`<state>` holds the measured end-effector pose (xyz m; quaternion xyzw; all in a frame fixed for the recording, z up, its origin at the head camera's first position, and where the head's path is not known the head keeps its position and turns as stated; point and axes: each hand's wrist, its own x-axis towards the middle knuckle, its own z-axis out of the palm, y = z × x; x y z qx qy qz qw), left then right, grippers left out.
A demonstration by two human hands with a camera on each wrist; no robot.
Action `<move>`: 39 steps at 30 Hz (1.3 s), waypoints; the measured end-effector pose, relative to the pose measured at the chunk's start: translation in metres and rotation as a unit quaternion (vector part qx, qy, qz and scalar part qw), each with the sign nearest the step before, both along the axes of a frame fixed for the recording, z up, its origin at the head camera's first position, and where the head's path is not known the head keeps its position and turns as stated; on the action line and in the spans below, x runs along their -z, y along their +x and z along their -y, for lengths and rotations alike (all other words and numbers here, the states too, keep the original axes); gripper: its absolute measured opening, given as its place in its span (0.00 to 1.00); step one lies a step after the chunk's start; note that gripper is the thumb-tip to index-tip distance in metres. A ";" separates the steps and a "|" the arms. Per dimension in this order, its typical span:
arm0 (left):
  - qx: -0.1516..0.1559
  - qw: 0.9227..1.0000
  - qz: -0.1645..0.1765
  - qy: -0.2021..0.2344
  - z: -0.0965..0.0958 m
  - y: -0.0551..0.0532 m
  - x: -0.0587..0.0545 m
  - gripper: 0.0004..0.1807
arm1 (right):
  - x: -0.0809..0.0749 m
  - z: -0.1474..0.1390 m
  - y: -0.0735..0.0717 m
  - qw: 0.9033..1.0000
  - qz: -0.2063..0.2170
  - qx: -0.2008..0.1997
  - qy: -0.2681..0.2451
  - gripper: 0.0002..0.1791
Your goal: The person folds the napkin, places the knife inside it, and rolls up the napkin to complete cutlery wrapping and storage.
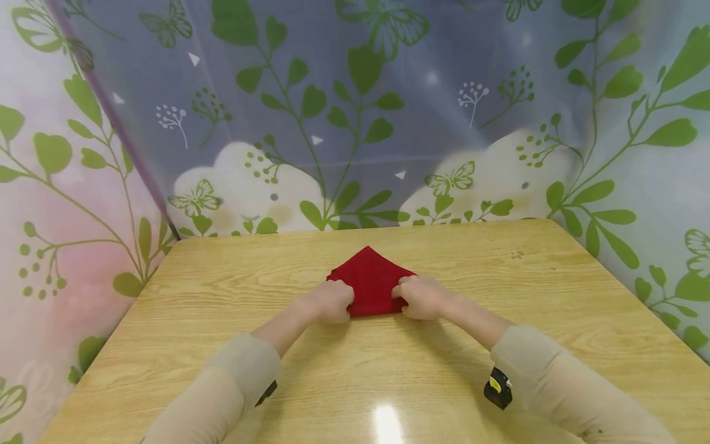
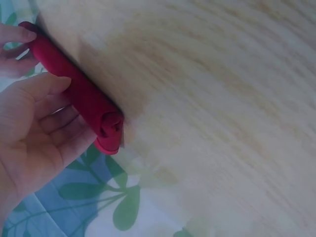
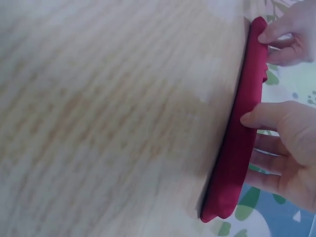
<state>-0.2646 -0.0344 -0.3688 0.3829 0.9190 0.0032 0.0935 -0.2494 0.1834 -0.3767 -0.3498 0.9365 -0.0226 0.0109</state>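
Observation:
A red cloth (image 1: pixel 367 283) lies on the wooden table, its far side folded to a point and its near edge straight. In the left wrist view the cloth (image 2: pixel 81 94) is rolled into a tube, with the coiled layers showing at the end. My left hand (image 1: pixel 333 301) holds the left part of the roll; the thumb (image 2: pixel 59 84) rests on the near side and the fingers reach behind. My right hand (image 1: pixel 424 297) grips the right part the same way, its thumb (image 3: pixel 253 117) against the roll in the right wrist view.
The pale wooden table (image 1: pixel 222 271) extends around the cloth on all sides. Behind it hangs a curtain (image 1: pixel 421 142) printed with leaves and butterflies. A small black device (image 1: pixel 498 388) sits under the right sleeve.

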 end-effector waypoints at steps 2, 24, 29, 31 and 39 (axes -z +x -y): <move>0.005 1.000 0.005 0.001 0.001 0.000 -0.001 0.19 | -0.002 -0.001 -0.001 1.000 0.008 -0.007 0.004 0.12; -0.017 0.999 0.035 -0.006 0.003 0.006 -0.003 0.14 | -0.009 -0.001 -0.007 0.996 0.077 -0.051 0.011 0.12; -0.011 1.000 -0.015 0.008 0.002 0.010 0.004 0.10 | -0.010 -0.003 -0.010 0.993 0.111 -0.034 0.013 0.14; -0.003 1.000 -0.026 0.006 0.002 0.008 0.005 0.10 | -0.011 -0.004 -0.011 0.992 0.121 -0.029 0.006 0.14; 0.011 1.000 0.016 0.008 0.003 -0.003 0.000 0.12 | -0.010 -0.008 -0.011 0.995 0.095 -0.032 -0.027 0.12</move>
